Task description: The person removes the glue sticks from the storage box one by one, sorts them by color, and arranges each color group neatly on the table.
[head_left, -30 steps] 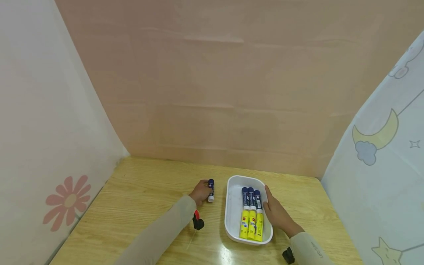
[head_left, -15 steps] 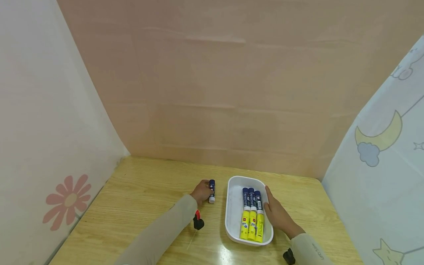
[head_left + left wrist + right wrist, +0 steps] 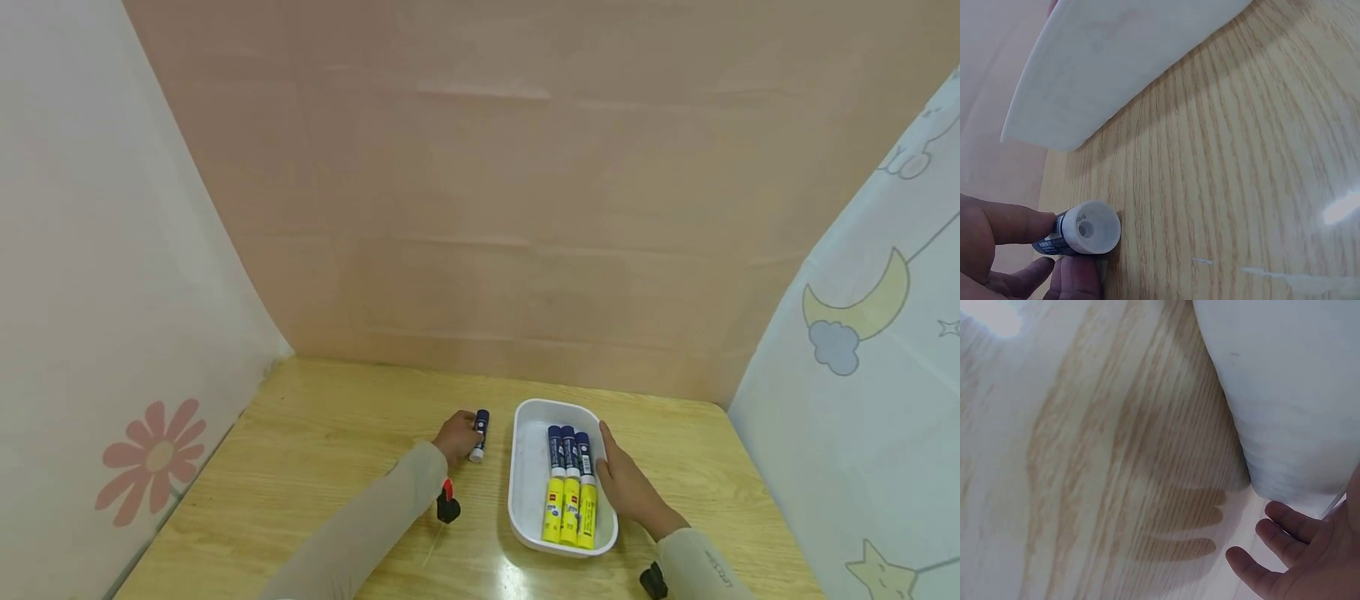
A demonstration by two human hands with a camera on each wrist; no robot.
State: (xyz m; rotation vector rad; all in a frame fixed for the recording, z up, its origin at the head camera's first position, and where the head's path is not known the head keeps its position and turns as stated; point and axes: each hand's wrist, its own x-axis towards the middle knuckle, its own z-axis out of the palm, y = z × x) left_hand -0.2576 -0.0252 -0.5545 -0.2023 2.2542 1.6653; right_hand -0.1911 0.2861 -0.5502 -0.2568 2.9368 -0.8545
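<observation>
My left hand (image 3: 458, 435) pinches a dark blue glue stick (image 3: 1060, 236) between thumb and fingers, left of the tray. Its white base (image 3: 1094, 226) faces the camera in the left wrist view, low over the wood. On the right, my right hand (image 3: 633, 487) rests at the side of a white plastic tray (image 3: 522, 467), fingers straight along its rim. In the right wrist view several extended fingers (image 3: 1285, 531) show beside the tray's outer wall; the thumb is hidden there. Inside the tray, blue glue sticks (image 3: 568, 450) lie in a row above yellow glue sticks (image 3: 570, 510).
The wooden table (image 3: 337, 417) meets a tan backdrop (image 3: 480, 250) at the back. White printed cloths hang at the left (image 3: 150, 292) and right (image 3: 862, 417). Black wrist-worn pieces (image 3: 447, 507) sit under both sleeves.
The glue stick in my left hand has tilted slightly, its blue end leaning to the right. The right hand and the tray stay in place.
</observation>
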